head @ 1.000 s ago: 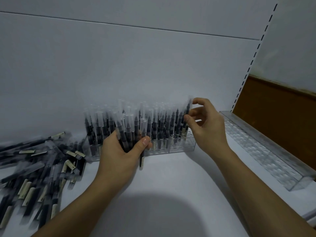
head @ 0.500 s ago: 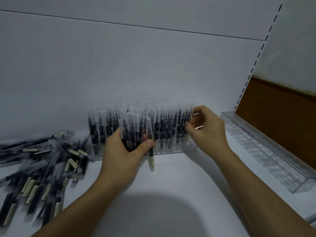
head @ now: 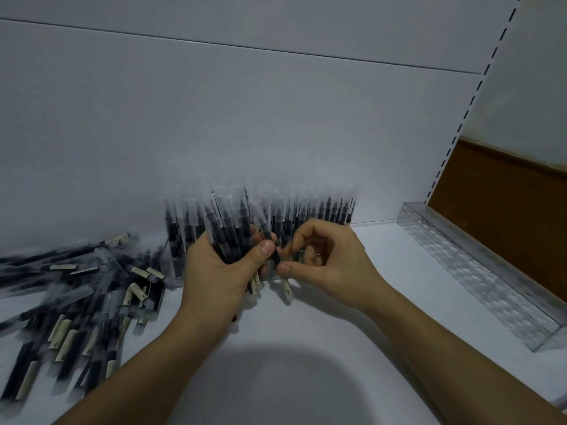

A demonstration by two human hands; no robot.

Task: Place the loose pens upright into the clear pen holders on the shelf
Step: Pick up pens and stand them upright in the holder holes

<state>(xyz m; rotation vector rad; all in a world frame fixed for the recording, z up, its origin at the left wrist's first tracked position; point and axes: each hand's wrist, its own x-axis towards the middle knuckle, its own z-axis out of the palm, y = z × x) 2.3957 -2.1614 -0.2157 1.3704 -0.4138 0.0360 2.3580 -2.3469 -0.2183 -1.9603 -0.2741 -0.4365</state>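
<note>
The hands hide most of the clear pen holder [head: 175, 268]; its pens are blurred. The left hand [head: 221, 271] has its fingers curled round a pen bundle [head: 228, 234]; the right hand [head: 331, 265] has its fingers pinching one pen [head: 286, 286].

Shop shelving, clearly: white display shelf [head: 337, 338], slotted upright [head: 476, 98] at the back, clear pen holder [head: 478, 271] just below it, pens [head: 310, 210] massed in bulk to its left.

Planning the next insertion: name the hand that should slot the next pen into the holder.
Right. The right hand pinches a single pen close to the pen holder; the left hand is full, gripping the bundle of spare pens.
</note>
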